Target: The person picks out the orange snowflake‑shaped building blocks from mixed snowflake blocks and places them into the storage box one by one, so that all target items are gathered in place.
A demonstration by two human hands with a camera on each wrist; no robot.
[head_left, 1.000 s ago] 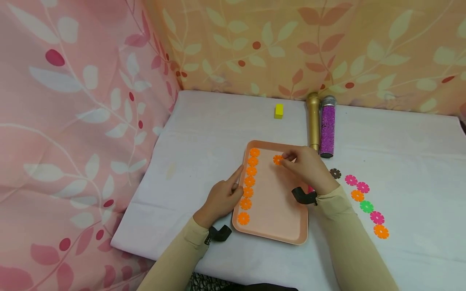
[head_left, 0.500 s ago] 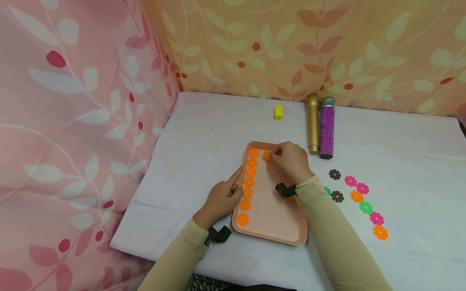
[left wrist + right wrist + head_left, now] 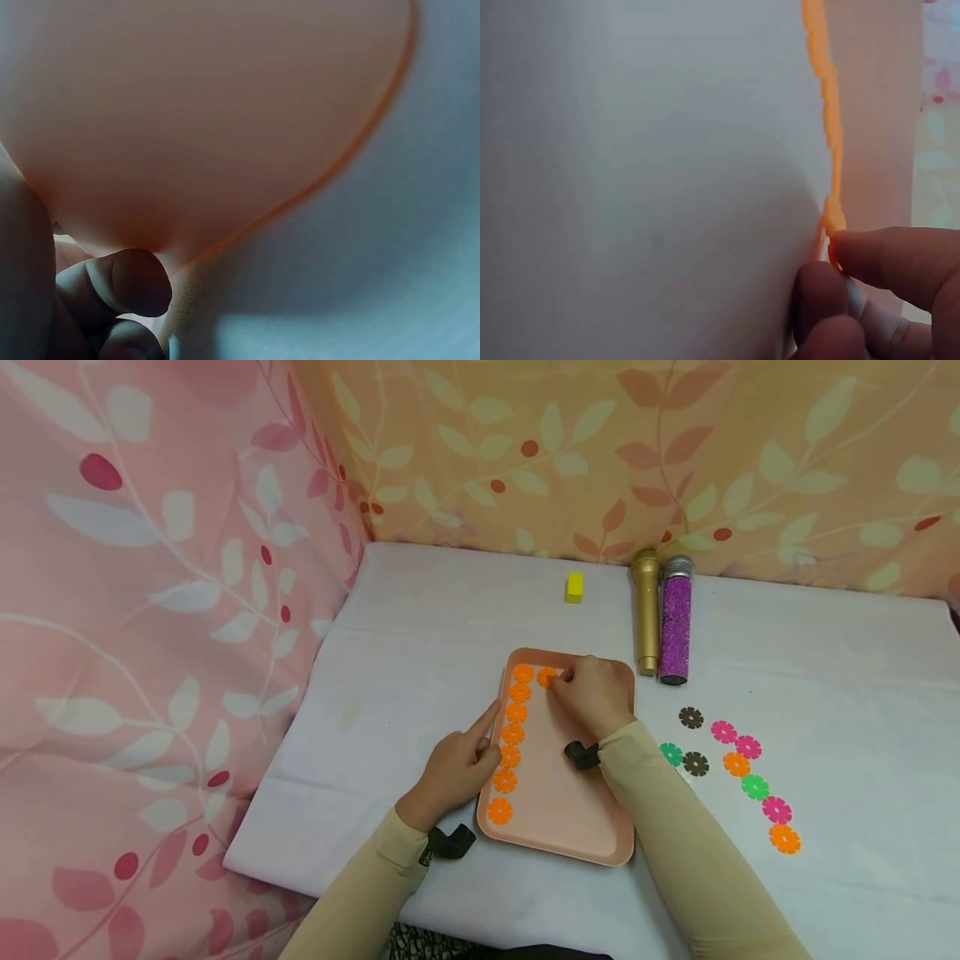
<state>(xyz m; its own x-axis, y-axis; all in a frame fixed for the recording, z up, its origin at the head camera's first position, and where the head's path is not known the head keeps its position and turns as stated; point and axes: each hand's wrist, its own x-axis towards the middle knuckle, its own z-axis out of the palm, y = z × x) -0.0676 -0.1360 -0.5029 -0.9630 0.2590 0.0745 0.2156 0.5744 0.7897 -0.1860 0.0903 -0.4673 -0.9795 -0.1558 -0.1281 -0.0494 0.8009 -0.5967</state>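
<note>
A peach-coloured tray (image 3: 562, 777) lies on the white-covered table, with a column of several orange notched plastic discs (image 3: 513, 734) along its left side. My right hand (image 3: 596, 693) pinches another orange disc (image 3: 546, 677) between thumb and fingertip near the tray's top edge, beside the column's top disc. In the right wrist view, the fingertips meet at the end of an orange edge-on strip (image 3: 831, 112). My left hand (image 3: 453, 777) rests against the tray's left rim, its index finger straight along it and its thumb touching it. Its other fingers are mostly hidden.
Right of the tray lie several loose discs: dark brown (image 3: 691, 717), teal (image 3: 671, 754), pink (image 3: 723, 732), bright green (image 3: 755, 787) and orange (image 3: 784, 839). Behind stand a yellow block (image 3: 574, 587), a gold microphone (image 3: 646, 610) and a purple glittery microphone (image 3: 676, 627). Floral curtains (image 3: 495, 460) border the table.
My right hand has moved left over the tray with the orange disc, up to beside the column's top disc, uncovering teal and brown discs on the table. My left hand has stayed at the rim.
</note>
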